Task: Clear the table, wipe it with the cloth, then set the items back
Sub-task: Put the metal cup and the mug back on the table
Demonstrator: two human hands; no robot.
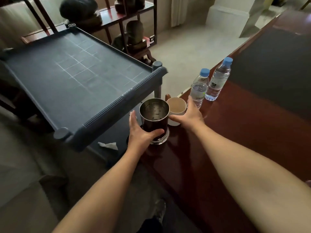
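I observe my left hand (140, 132) grasping the metal canister (154, 118) low on its near side, at the worktop (235, 132) edge. Immediately right of it, my right hand (188, 115) cups the white mug (176, 108), fingers spread around it. Two water bottles (208, 84) stand just beyond that hand.

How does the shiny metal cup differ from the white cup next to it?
The metal cup is taller, dark and mirror-like; the white cup is shorter, pale and matte. The left hand grips the metal cup near its base, while the right hand curls around the white cup's side. Both stand upright, open-topped, at the table edge.
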